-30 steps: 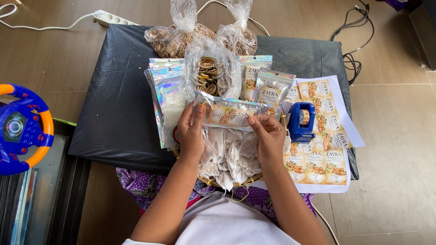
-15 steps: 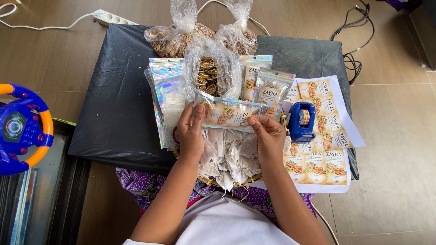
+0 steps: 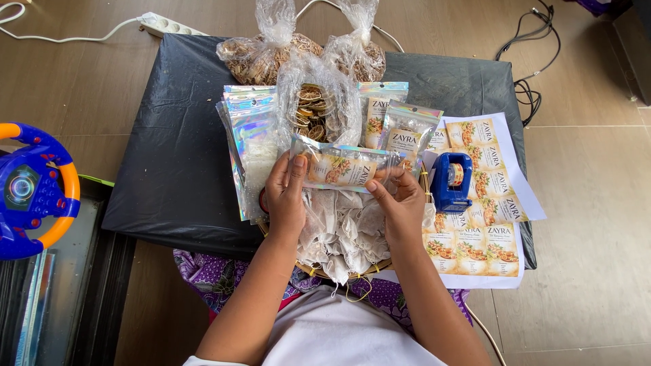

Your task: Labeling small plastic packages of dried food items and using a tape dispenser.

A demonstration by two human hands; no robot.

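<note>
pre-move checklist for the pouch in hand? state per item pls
1. Left hand grips the pouch at its left end: ok.
2. Right hand grips its right end: ok.
3. Label faces up, lying flat on the pouch: ok.
4. Pouch top sealed: cannot tell, the edges are too small to read.
5. Room to set it down: not ok, the basket below is full of small white bags and the black sheet near the hands is crowded with the pouch stack.
6. Tape dispenser within reach, right of the right hand: ok.
</note>
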